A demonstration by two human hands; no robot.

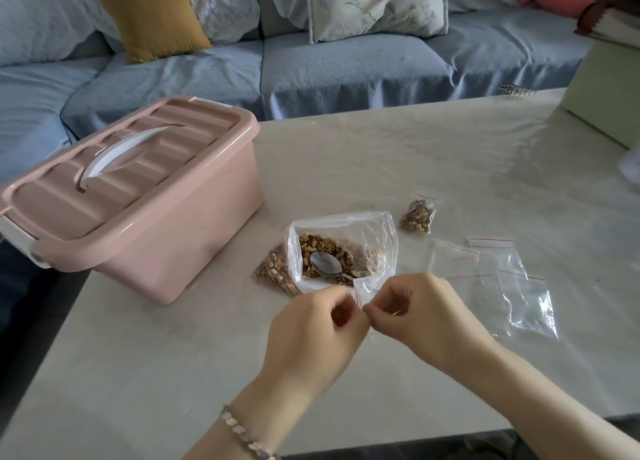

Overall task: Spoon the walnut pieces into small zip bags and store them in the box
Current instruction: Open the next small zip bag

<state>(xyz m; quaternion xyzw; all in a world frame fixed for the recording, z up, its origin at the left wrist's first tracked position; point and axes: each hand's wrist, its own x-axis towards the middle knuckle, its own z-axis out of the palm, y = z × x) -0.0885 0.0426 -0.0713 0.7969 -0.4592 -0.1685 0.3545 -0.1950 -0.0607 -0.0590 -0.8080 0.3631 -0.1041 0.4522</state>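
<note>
Thin clear plastic is what you're fighting here. The small zip bag is pinched at its red-striped mouth between your left hand and right hand, both with fingers curled onto it, low in the middle of the table. It looks feather-light, floppy and a bit slick, so I'd guess it collapses unless you grip the two lips right at the zip strip, not the body. At 12 o'clock from your hands sits the big open bag of walnut pieces with the spoon lying in it. They're probably crumbly, so scoop gently. One filled bag lies at 1 o'clock, and a second filled bag peeks out at 11, touching the big one. The empty bags are at 2 o'clock, and the pink box is at 10 with its lid on.
</note>
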